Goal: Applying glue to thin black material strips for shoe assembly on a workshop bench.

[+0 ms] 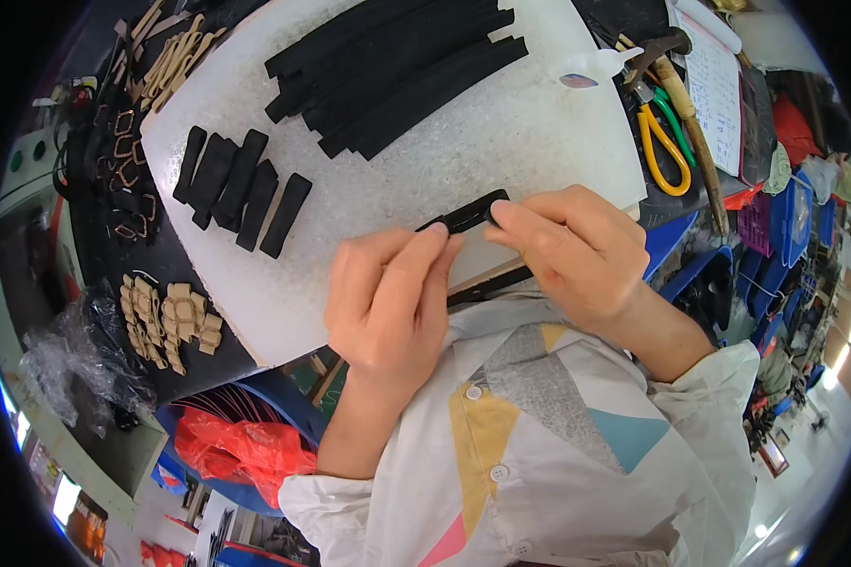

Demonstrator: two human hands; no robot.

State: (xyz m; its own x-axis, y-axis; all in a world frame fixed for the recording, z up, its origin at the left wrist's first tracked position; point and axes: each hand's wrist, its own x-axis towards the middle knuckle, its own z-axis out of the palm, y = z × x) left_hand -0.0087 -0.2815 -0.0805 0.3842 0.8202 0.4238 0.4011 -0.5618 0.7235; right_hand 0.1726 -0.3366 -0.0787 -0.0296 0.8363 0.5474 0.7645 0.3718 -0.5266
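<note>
Both hands pinch one short black strap piece [468, 214] just above the white cutting board [501, 142]. My left hand [388, 298] holds its near end with the fingertips. My right hand [572, 250] grips its far end between thumb and fingers. Another black strip [490, 283] lies under the hands at the board's near edge. Several folded black strap pieces [236, 189] lie in a row at the board's left. A pile of long black strips [397, 71] rests at the board's far side.
Metal rectangular rings [123, 180] and tan leather tabs [168, 321] lie on the dark bench left of the board. Yellow-handled scissors [665, 149], a wooden-handled hammer [681, 85] and a paper sheet [714, 85] sit to the right. A red bag [246, 449] fills a blue bin below.
</note>
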